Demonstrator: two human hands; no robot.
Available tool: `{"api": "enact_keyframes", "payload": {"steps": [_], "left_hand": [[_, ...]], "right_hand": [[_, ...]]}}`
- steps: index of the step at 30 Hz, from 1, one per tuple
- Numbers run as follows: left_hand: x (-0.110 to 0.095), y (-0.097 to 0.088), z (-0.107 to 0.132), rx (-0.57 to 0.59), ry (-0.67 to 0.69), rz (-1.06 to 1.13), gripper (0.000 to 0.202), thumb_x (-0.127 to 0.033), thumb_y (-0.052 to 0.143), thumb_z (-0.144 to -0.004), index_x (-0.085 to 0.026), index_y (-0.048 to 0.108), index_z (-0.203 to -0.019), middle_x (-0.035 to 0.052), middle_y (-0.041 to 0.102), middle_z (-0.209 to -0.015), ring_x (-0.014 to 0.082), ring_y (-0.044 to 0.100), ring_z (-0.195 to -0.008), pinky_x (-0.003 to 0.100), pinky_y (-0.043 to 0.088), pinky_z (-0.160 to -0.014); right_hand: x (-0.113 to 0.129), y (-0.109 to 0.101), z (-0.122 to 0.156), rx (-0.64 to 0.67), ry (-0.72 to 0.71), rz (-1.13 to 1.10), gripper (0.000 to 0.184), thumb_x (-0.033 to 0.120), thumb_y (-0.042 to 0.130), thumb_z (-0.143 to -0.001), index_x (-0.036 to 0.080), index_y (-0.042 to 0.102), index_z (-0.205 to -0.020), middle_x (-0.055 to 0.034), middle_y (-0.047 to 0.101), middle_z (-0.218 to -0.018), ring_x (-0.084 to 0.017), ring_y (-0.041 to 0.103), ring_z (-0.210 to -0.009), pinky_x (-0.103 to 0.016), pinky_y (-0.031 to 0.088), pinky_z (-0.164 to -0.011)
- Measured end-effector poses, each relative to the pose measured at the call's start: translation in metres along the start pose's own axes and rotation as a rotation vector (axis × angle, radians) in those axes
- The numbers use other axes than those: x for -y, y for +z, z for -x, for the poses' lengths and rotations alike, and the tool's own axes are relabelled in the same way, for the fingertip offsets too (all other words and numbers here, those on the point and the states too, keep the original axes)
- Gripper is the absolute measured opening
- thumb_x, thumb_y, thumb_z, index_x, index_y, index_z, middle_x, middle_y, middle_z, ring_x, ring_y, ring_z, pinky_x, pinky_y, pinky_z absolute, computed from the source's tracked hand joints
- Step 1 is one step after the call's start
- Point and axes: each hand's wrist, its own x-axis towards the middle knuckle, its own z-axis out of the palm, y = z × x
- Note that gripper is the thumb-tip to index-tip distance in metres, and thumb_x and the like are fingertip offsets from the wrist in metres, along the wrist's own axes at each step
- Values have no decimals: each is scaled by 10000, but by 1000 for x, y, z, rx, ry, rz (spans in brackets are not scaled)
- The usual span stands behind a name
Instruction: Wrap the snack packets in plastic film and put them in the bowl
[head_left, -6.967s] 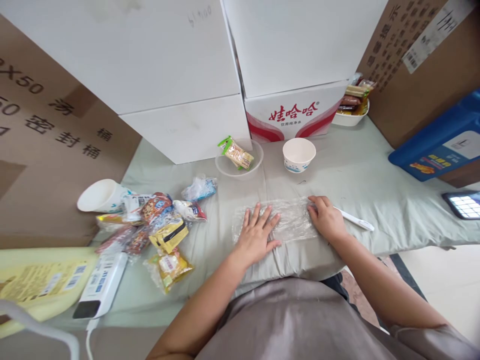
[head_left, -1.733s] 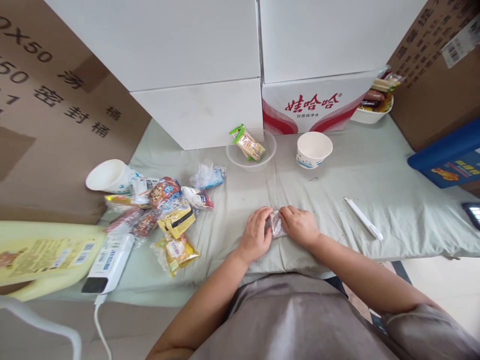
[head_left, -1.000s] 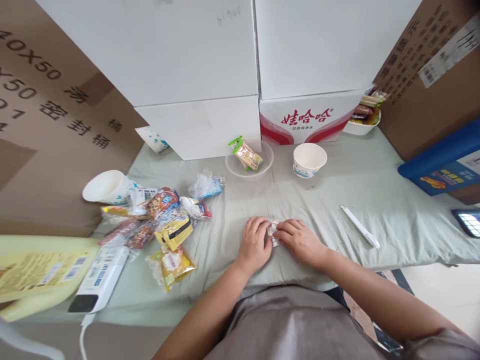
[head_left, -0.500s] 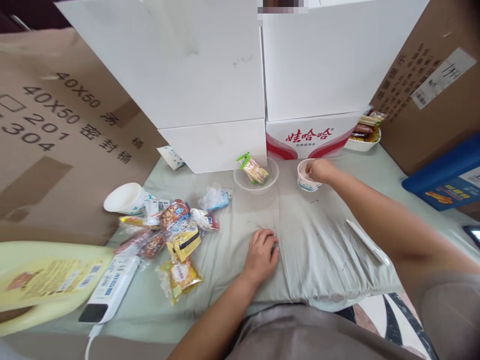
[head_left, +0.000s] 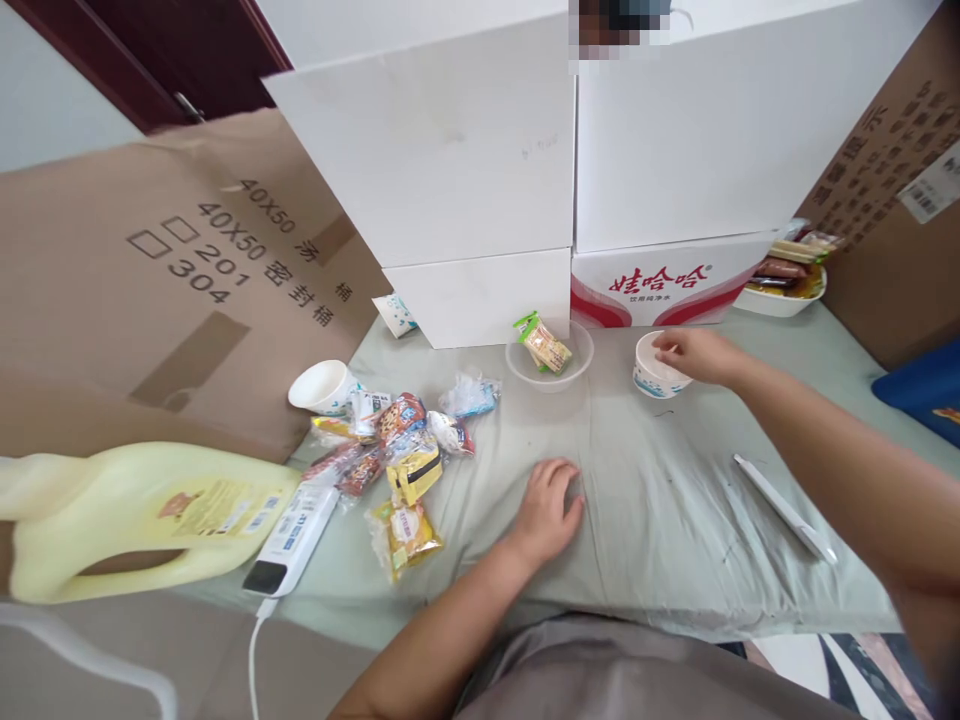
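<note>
My right hand [head_left: 699, 356] is over the rim of a white paper cup [head_left: 660, 385] with a blue pattern. Its fingers are pinched together, and whatever they hold, if anything, does not show. My left hand [head_left: 550, 512] rests on the cloth with its fingers loosely bent and the thumb apart, holding nothing. Between and beyond the hands is a clear plastic bowl [head_left: 517, 372] with green-and-cream snack packets [head_left: 546, 345] in it. To the left of my left hand lies a pile of wrapped snacks [head_left: 409, 440], a yellow packet [head_left: 409, 535] nearest me.
White boxes [head_left: 480, 170] stand along the back. A paper cup [head_left: 319, 388] lies tipped at the left, near a yellow jug [head_left: 187, 510] and a white corded device [head_left: 296, 535]. A slim white object [head_left: 784, 508] lies at right. A filled white bowl [head_left: 784, 300] stands behind.
The view has swung left, so everything sits farther right. My right hand has risen from inside the paper cup to its rim. My left hand stays on the cloth.
</note>
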Motion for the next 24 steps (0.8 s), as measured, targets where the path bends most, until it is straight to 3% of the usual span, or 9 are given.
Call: {"api": "enact_keyframes", "payload": {"steps": [2,5,8,11,14,17,21,24], "left_hand": [[6,-15,-12,-51,-45,-54,369,-185,562,-823,-165,549,-1191,137,556,-1215,258,527,-1156,454,464,-993],[22,-45,-45,-136,-217,-313,461,-252,597,-817,-170,540,-1267,169,475,-1353,360,405,-1301,553,360,-1064],[45,-66,-85,-131,-460,-570,618,-335,653,-784,-178,491,-1359,189,281,-1521,480,193,-1398,641,255,-1077],[68,-68,-110,-43,-592,-651,534,-315,663,-771,-128,583,-1266,244,371,-1444,497,291,-1333,630,325,-1011],[78,-57,-115,12,-549,-651,256,-229,548,-843,-114,692,-1019,232,564,-1186,411,453,-1185,558,415,-919],[68,-47,-105,37,-431,-612,237,-147,461,-872,-171,696,-860,142,619,-985,320,509,-1075,476,450,-880],[31,-34,-79,89,-240,-466,204,-124,502,-864,-209,663,-771,66,625,-860,236,568,-945,375,479,-853],[-3,-18,-53,75,-85,-165,141,-123,547,-850,-215,653,-840,34,635,-889,180,609,-867,316,509,-804]], "right_hand": [[-12,4,33,-201,-27,-162,264,380,517,-875,237,668,-1037,-57,707,-1015,-225,639,-881,-343,481,-765],[-34,30,87,-163,-71,-329,305,482,526,-843,245,684,-951,-47,723,-926,-204,635,-745,-347,501,-711],[-56,68,130,-169,-32,-348,345,526,523,-836,245,688,-951,-55,723,-932,-210,641,-743,-354,516,-694],[-70,105,158,-306,-24,-293,354,510,479,-871,235,682,-964,-72,714,-964,-238,654,-850,-375,524,-727],[-72,133,174,-462,-112,-172,329,446,448,-905,217,685,-910,-84,710,-942,-265,632,-951,-420,503,-829],[-65,146,183,-543,-162,-31,286,370,454,-928,215,695,-934,-86,701,-995,-270,610,-969,-436,479,-847],[-57,143,188,-611,-193,-26,228,307,478,-929,218,688,-918,-80,686,-1002,-239,595,-992,-398,468,-887],[-61,138,190,-671,-4,57,236,336,483,-920,209,674,-976,-106,653,-1078,-270,567,-1044,-427,447,-906]]}}
